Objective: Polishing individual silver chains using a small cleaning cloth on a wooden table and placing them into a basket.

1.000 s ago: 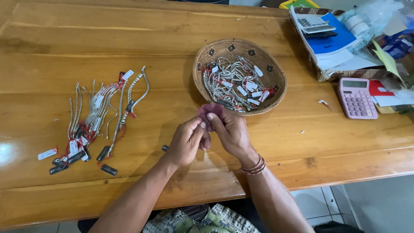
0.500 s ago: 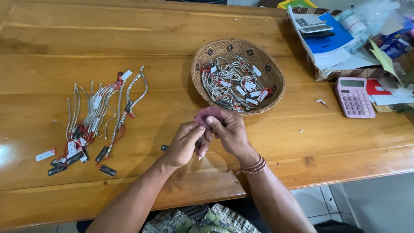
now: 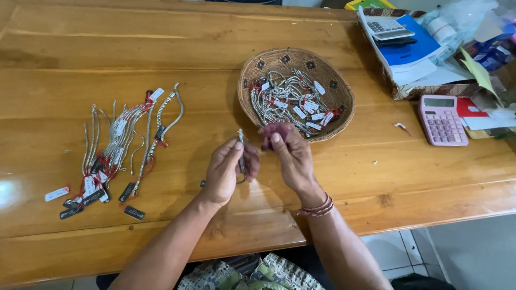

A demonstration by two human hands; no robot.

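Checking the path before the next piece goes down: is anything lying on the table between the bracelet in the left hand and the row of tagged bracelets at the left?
Nothing visible does. The left hand holds the bracelet above bare table; the row of tagged bracelets lies apart to the left.

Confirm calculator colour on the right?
Pink calculator, grey keys, seen in the head view.

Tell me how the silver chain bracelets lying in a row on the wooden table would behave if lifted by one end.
The silver chain bracelets curve loosely, so they would probably hang limp. Their tied tags would likely dangle and snag neighbouring strands.
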